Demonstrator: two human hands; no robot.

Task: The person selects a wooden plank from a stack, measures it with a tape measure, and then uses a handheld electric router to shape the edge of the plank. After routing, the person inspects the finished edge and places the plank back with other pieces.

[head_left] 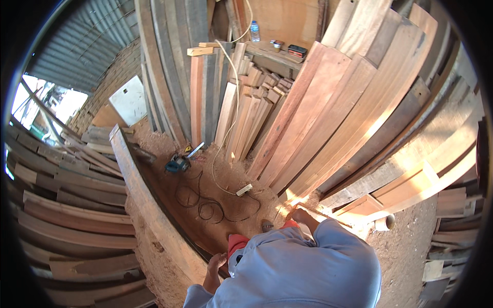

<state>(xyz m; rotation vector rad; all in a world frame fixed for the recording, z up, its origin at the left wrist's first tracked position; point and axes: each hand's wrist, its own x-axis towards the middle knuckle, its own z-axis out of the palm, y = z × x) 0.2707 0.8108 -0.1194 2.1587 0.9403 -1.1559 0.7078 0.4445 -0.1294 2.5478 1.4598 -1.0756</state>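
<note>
Standing between the long dusty beam [149, 205] and the leaning planks [313, 110], we are holding the left hand [216, 262] just beside the beam's right edge, near its lower end; contact cannot be confirmed. We are placing the right hand [298, 214] in front of the body, near the lower ends of the planks. The left fingers are appearing loosely together, with nothing visibly pinched; the right fingers are too indistinct to tell. The beam is running along our left side. Beyond its right edge, nearer its far end, the teal power tool [177, 163] is lying on the ground [226, 169], apart from both hands. The black cable [208, 206] is looping between the tool and our feet, near the white socket block [244, 190].

Judging from posture, we are positioning the body; no cutting is showing. The next move is probably calling for stable footing clear of the cable and a deliberate grip.
</note>
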